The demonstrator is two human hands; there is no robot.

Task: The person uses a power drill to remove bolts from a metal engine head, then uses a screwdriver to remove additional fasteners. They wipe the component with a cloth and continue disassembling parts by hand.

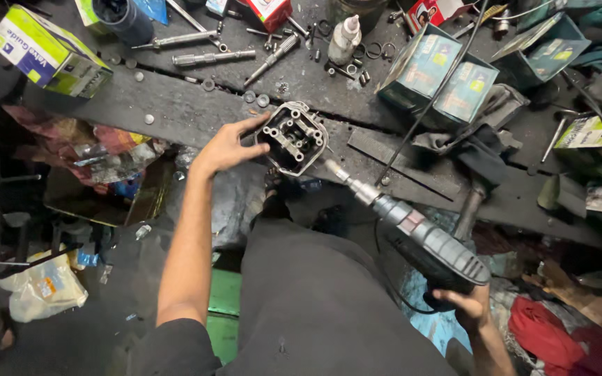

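Cylinder head (292,137) lay at the near edge of the dark bench (175,104), open face up, ports and studs showing. My left hand (226,148) steadied it, grip spread along its left side, thumb over the top corner, likely to keep it from turning. My right hand (469,306) had its grip closed around the handle of a power drill (412,233), bit angled up toward the head's right edge, tip just beside it. Teal boxes (440,73), loose bolts and a white bottle (343,38) lay behind.
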